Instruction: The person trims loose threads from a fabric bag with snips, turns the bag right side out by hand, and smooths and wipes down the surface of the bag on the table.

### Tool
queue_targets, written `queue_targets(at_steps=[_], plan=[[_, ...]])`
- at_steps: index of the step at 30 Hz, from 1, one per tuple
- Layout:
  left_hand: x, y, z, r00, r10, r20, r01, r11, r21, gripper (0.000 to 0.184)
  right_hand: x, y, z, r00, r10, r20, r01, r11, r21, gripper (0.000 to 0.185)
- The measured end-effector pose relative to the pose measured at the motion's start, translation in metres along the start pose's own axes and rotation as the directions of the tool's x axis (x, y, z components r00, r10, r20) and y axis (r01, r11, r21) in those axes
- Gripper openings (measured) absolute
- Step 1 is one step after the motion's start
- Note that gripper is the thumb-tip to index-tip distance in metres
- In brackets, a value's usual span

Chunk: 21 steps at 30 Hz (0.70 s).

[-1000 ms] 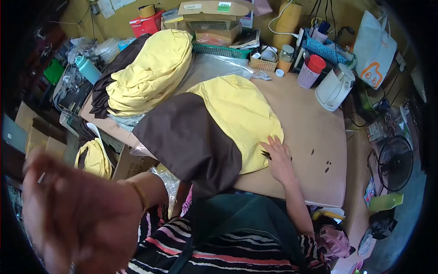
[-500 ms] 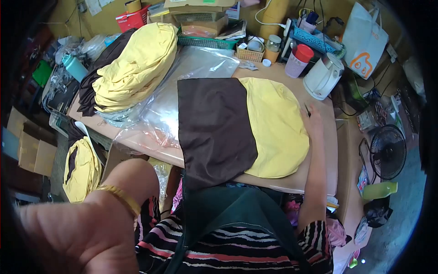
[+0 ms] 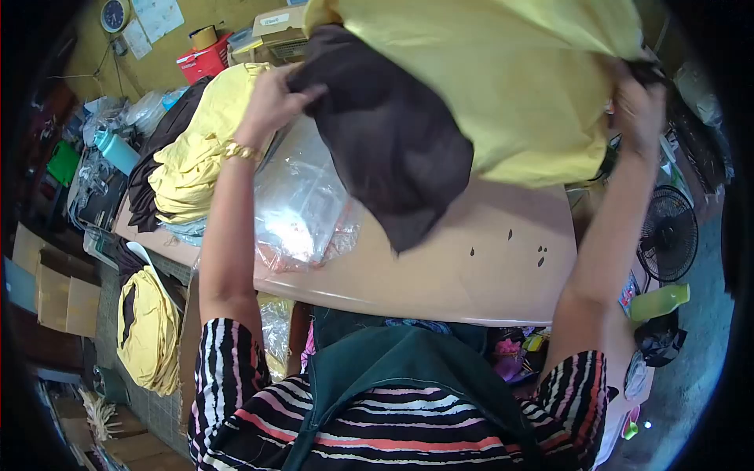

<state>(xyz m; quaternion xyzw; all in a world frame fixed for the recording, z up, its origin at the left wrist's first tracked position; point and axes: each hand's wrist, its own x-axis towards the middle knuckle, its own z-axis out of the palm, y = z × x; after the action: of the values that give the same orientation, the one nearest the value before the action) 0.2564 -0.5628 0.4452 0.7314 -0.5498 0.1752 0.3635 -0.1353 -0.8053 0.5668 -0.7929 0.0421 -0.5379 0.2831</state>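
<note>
A two-tone cloth piece [image 3: 510,94], part dark brown and part yellow, hangs in the air over the far half of the surface [image 3: 440,271], its lowest brown corner dangling above the middle. The left hand [image 3: 269,104], over the surface's far left part, has its fingers closed on the brown edge, thumb against the near face. The right hand [image 3: 640,114], beyond the surface's far right corner, is at the yellow edge; its fingers are blurred and partly hidden, so I cannot tell how far they are closed. Holding the hands this wide apart probably keeps the cloth spread between them instead of bunching.

At the surface's left end, a heap of yellow and brown cloth [image 3: 206,153] is likely stacked there to leave working room. Transparent plastic sheeting [image 3: 302,184] lies to the right of that heap, perhaps as wrapping kept within reach. The black fan [image 3: 667,234] stands off the surface's right side, presumably to cool whoever works there.
</note>
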Motion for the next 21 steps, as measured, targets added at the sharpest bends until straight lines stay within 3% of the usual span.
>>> queue_targets(at_steps=[1,3,5,6,7,8,9,10,11,13,15,16,17,18,19,21], plan=[[0.0,0.017,-0.023,1.0,0.004,-0.02,-0.003,0.998,0.059,0.043,-0.004,-0.004,-0.018,1.0,0.022,-0.021,-0.018,0.988,0.152,0.02],[-0.02,0.047,-0.057,0.901,0.407,-0.148,-0.34,0.877,0.341,0.018,-0.037,0.019,-0.059,0.992,0.067,-0.104,-0.059,0.995,0.082,0.022],[-0.072,0.088,-0.071,0.955,0.27,0.121,-0.293,0.918,0.267,0.018,-0.093,0.068,-0.088,0.978,0.192,-0.081,-0.201,0.972,-0.12,0.025],[-0.104,0.101,-0.062,0.935,0.224,0.276,-0.318,0.874,0.367,0.014,-0.117,0.062,-0.078,0.904,0.389,0.177,-0.374,0.921,-0.112,0.022],[-0.132,0.12,-0.057,0.872,0.163,0.461,-0.357,0.857,0.371,0.019,-0.141,0.062,-0.069,0.731,0.539,0.419,-0.531,0.835,-0.146,0.018],[-0.157,0.136,-0.055,0.743,-0.038,0.669,-0.212,0.934,0.288,0.025,-0.16,0.07,-0.064,0.659,0.586,0.472,-0.52,0.808,-0.277,0.014],[-0.176,0.143,-0.059,0.604,-0.009,0.797,-0.243,0.95,0.194,0.028,-0.18,0.085,-0.068,0.609,0.648,0.458,-0.535,0.762,-0.365,0.015],[-0.18,0.14,-0.062,0.442,-0.003,0.897,-0.164,0.983,0.084,0.025,-0.2,0.094,-0.065,0.625,0.704,0.338,-0.548,0.703,-0.453,0.015],[-0.18,0.138,-0.057,0.44,-0.006,0.898,-0.161,0.983,0.085,0.025,-0.213,0.098,-0.063,0.635,0.744,0.21,-0.564,0.632,-0.532,0.015],[-0.181,0.13,-0.034,0.675,-0.04,0.737,0.086,0.996,-0.025,0.024,-0.211,0.065,0.003,0.699,0.699,0.151,-0.619,0.697,-0.362,0.017],[-0.181,0.122,0.008,0.67,-0.069,0.739,0.06,0.997,0.04,0.021,-0.215,0.041,0.071,0.695,0.68,0.234,-0.603,0.728,-0.326,0.011],[-0.189,0.119,0.033,0.723,-0.03,0.69,0.019,1.0,0.023,0.028,-0.226,0.033,0.107,0.711,0.654,0.258,-0.558,0.748,-0.36,0.011],[-0.196,0.116,0.058,0.771,0.01,0.636,-0.024,1.0,0.013,0.037,-0.225,0.01,0.137,0.593,0.729,0.342,-0.638,0.685,-0.352,0.019],[-0.206,0.117,0.077,0.843,0.071,0.533,-0.094,0.995,0.016,0.051,-0.242,0.009,0.167,0.664,0.637,0.391,-0.498,0.767,-0.405,0.021],[-0.216,0.116,0.089,0.842,0.072,0.535,-0.095,0.995,0.014,0.051,-0.261,0.018,0.187,0.715,0.539,0.444,-0.346,0.826,-0.446,0.023],[-0.237,0.113,0.108,0.807,-0.041,0.589,-0.002,0.997,0.071,0.079,-0.27,0.029,0.194,0.663,0.57,0.485,-0.388,0.816,-0.428,0.024]])
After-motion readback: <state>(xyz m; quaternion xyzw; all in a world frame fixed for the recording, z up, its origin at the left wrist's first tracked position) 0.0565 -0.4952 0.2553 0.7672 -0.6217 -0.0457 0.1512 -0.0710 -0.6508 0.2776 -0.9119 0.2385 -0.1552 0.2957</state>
